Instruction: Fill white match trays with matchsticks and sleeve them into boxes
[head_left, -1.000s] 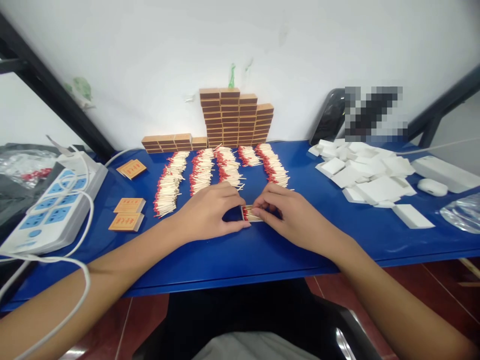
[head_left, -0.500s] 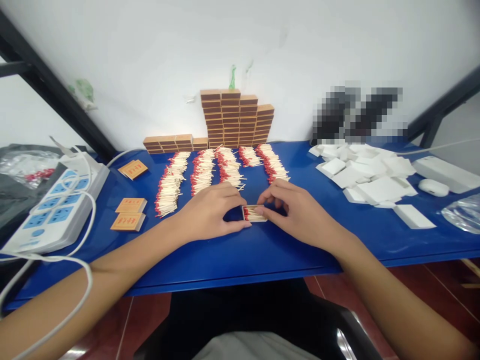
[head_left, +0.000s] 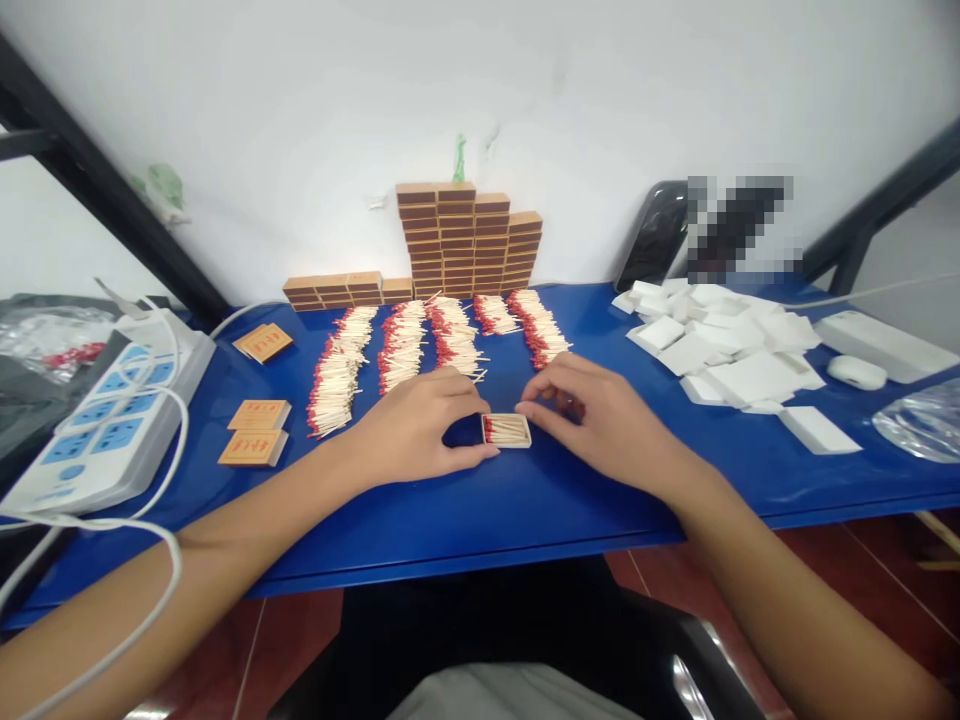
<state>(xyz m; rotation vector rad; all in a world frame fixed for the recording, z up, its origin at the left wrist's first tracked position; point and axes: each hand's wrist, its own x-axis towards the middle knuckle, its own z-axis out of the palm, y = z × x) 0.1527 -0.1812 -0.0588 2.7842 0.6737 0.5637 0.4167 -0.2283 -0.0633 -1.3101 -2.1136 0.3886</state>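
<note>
A small white matchbox tray (head_left: 529,437) filled with red-headed matches (head_left: 507,429) lies on the blue table in front of me. My left hand (head_left: 427,425) grips its left end, thumb at the near side and fingers at the far side. Just off the tray's upper right corner is my right hand (head_left: 592,415), its fingers curled loosely and slightly apart from the thumb, with nothing seen between them. Behind my hands, loose matches (head_left: 341,370) are spread in several rows with red heads mostly to the left.
Closed matchboxes (head_left: 474,240) are stacked against the wall. Several orange matchbox sleeves (head_left: 253,448) lie at left, near a power strip (head_left: 112,410) with white cables. At right are a pile of white trays (head_left: 720,345), an earphone case (head_left: 856,372) and a dark phone (head_left: 654,235).
My right hand has drawn back from the matches in the tray, so the tray's right end now shows. My left hand keeps its hold. The view has shifted slightly.
</note>
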